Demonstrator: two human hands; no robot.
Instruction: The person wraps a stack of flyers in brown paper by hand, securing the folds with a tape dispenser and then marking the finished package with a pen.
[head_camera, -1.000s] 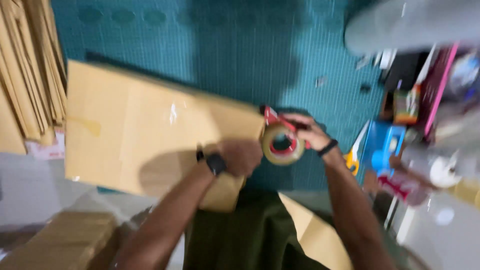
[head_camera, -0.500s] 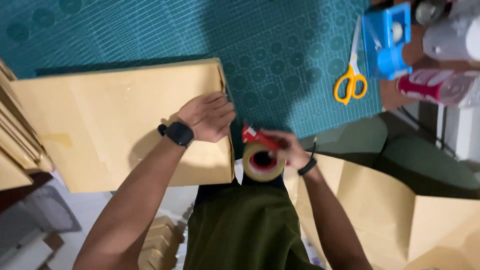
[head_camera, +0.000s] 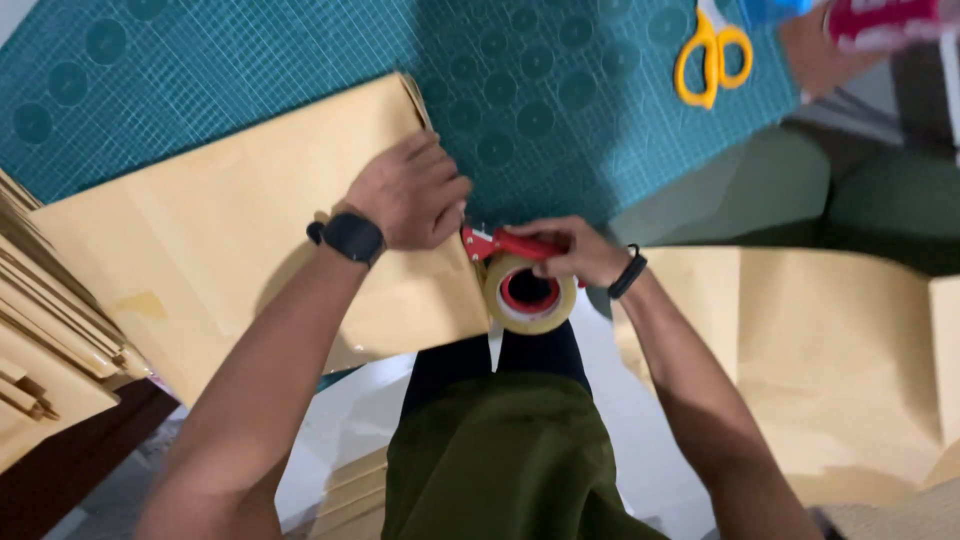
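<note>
A flattened brown cardboard box (head_camera: 230, 220) lies on a teal cutting mat (head_camera: 560, 90). My left hand (head_camera: 410, 190), with a black watch on the wrist, presses flat on the box near its right edge. My right hand (head_camera: 570, 250) grips a red tape dispenser (head_camera: 525, 285) holding a roll of clear-brown tape, right at the box's lower right corner. A strip of tape hangs down from the roll. A black band circles my right wrist.
Yellow-handled scissors (head_camera: 712, 55) lie on the mat at top right. A stack of flat cardboard (head_camera: 45, 330) stands at the left. More flattened cardboard (head_camera: 830, 350) lies to my right. A red and white item (head_camera: 885, 20) sits at the top right.
The view has shifted so the box and hands sit higher and nearer. My right hand with the tape dispenser has come closer to my left hand at the box's edge.
</note>
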